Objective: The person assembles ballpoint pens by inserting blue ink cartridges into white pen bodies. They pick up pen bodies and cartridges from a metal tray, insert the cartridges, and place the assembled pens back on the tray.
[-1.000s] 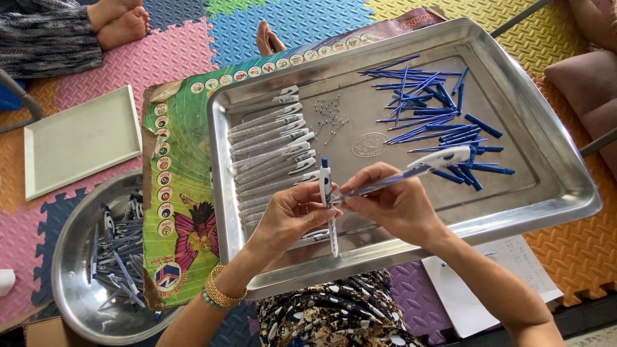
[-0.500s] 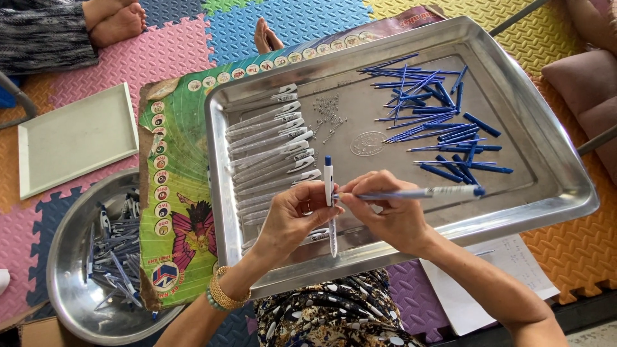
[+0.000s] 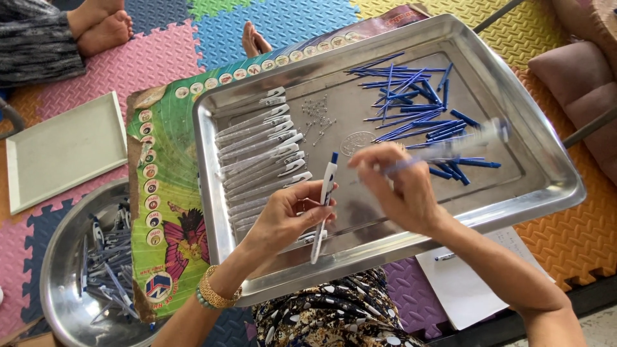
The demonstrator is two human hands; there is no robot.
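My left hand (image 3: pixel 287 217) holds a white pen with a blue tip (image 3: pixel 323 202) upright over the front of a large steel tray (image 3: pixel 546 193). My right hand (image 3: pixel 402 186) holds a clear pen barrel with a blue refill (image 3: pixel 450 149), blurred, pointing right over the tray. A row of clear pen barrels with white clips (image 3: pixel 260 151) lies on the tray's left side. Several blue refills and caps (image 3: pixel 418 109) are scattered at its back right. Small metal springs (image 3: pixel 316 115) lie between them.
A round steel bowl (image 3: pixel 54 257) with several assembled pens sits at the lower left. A white square tray (image 3: pixel 61 151) lies on the foam mats at left. Another person's bare feet (image 3: pixel 103 26) are at top left. Paper sheets (image 3: pixel 463 283) lie under the tray's front right.
My right hand has swung its pen barrel away from the left hand's pen toward the right and lifted it. The left hand still holds its pen upright.
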